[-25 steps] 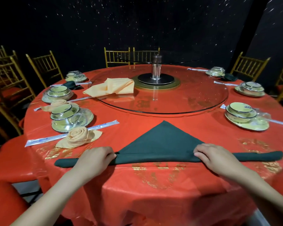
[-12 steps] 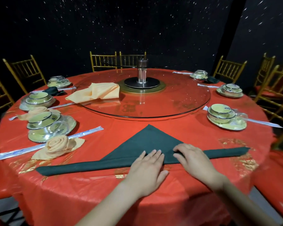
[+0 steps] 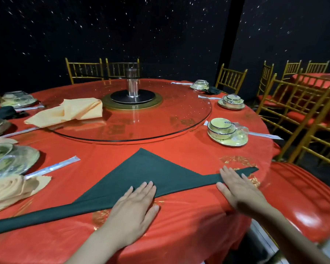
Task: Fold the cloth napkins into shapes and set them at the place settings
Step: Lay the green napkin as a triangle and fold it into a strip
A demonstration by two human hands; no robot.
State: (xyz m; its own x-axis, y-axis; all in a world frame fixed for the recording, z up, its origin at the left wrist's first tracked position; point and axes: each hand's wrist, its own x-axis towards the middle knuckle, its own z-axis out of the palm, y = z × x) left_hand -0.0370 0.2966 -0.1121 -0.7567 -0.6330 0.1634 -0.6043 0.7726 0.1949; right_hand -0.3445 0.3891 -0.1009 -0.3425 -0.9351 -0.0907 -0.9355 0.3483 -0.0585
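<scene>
Both hands lie flat on the dark green napkin (image 3: 141,172), which is spread on the red table (image 3: 179,153) close to its near edge. We see the napkin as a triangle whose tip points toward the glass turntable (image 3: 160,115). Its lower edge is folded into a long narrow band that runs to the left border of the view and, on the right, ends near the table's rim.

Our left hand (image 3: 135,204) presses near the middle of this band, fingers straight and held close together, with the fingertips on the cloth and the palm on the tablecloth. Our right hand (image 3: 238,187) rests on the right part of the band, fingers straight and a little spread, the thumb lying out to the side on the tablecloth. Neither hand pinches anything.

On the left, a peach napkin rolled like a rose (image 3: 10,189) sits beside wrapped chopsticks (image 3: 53,167). Another peach napkin (image 3: 74,111), loosely folded, lies on the turntable's left part. A cup on a saucer (image 3: 227,132) stands at the right, just outside the turntable. Gold chairs (image 3: 231,79) stand around the table.
</scene>
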